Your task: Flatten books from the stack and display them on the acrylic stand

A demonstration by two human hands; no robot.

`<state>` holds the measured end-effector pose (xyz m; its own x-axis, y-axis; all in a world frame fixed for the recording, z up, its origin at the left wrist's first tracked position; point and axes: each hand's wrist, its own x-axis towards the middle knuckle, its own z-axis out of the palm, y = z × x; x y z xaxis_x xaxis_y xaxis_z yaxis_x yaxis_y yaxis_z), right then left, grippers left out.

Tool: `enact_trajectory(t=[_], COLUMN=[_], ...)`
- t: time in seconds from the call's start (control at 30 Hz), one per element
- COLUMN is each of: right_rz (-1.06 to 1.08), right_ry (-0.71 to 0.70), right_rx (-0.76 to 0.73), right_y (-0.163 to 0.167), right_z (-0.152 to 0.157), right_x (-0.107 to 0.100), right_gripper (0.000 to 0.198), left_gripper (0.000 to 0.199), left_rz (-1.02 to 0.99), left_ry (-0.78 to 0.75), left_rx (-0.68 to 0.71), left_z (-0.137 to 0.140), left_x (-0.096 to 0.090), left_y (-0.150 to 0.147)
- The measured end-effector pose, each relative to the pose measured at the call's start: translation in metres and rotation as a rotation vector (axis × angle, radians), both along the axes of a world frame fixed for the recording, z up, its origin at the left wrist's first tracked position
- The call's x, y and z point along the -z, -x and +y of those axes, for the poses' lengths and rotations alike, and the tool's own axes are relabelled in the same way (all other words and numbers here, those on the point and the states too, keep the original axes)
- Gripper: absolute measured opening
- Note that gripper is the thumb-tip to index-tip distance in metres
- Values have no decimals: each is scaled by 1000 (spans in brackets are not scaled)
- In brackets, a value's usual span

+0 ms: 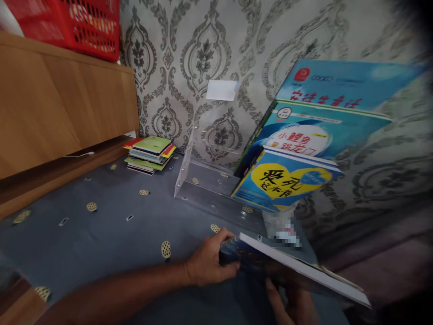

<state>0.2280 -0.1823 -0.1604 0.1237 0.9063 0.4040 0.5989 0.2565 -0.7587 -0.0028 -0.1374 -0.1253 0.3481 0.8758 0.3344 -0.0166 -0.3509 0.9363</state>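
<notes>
A thick book with a dark cover and white page edges (304, 266) is held low in front of me, tilted down toward the right. My left hand (213, 262) is closed around its left end, with the thumb on the near side. At the near cover, my right hand (292, 302) grips the lower middle; its fingers are partly hidden and dim. Behind the book stands a clear acrylic stand (216, 203). Upright in the stand's right part are a blue book with a yellow heart (280, 180), a teal book (304, 135) and a light blue book (338, 85).
A small stack of books (150, 153) lies at the back left of the grey patterned cloth (111, 234). To the left is a wooden cabinet (67, 104) with a red plastic basket (94, 27) on top. A patterned papered wall (162, 67) closes the back.
</notes>
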Motion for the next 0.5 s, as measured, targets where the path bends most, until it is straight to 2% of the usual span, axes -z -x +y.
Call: enact_trajectory(t=[0.23, 0.37, 0.5], right_rz=[-6, -23, -45], right_ry=[-22, -46, -126], right_rx=[112, 117, 97], right_y=[7, 6, 4], right_z=[-3, -3, -2], right_x=[-3, -5, -2], right_gripper=[47, 44, 42], left_gripper=[31, 32, 36], left_rz=[67, 105, 232], left_ry=[-17, -41, -108], left_rx=[32, 52, 105], left_z=[-4, -3, 1], left_x=[-3, -2, -3], left_y=[4, 7, 12])
